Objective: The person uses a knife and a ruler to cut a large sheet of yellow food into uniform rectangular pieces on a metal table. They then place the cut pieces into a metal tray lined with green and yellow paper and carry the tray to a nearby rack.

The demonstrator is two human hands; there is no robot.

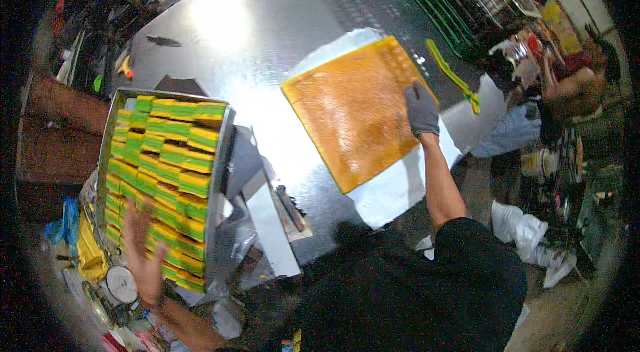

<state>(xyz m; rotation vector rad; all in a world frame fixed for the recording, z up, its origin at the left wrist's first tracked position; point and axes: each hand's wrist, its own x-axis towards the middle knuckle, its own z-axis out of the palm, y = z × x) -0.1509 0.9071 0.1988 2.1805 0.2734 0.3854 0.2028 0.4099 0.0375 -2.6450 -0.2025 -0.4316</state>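
Observation:
My bare left hand [142,252], blurred and with its fingers apart, is over the lower left part of a metal tray [227,152]. Rows of green-and-yellow layered cake slices [165,152] fill this tray. A dark grey glove covers my right hand [423,109], which lies on the right corner of a square sheet cake [350,112]. Whether its fingers grip the cake or only rest there cannot be made out. The cake has a glossy orange-brown top and sits on white paper [390,197].
A shiny metal table [270,12] carries everything. Beyond the cake lies a green-and-yellow trimmed strip [452,74]. A knife [290,207] and a white board [272,227] are near the front edge. Green-edged racks or trays [435,7] stand at the back right. Another person [575,92] is at right.

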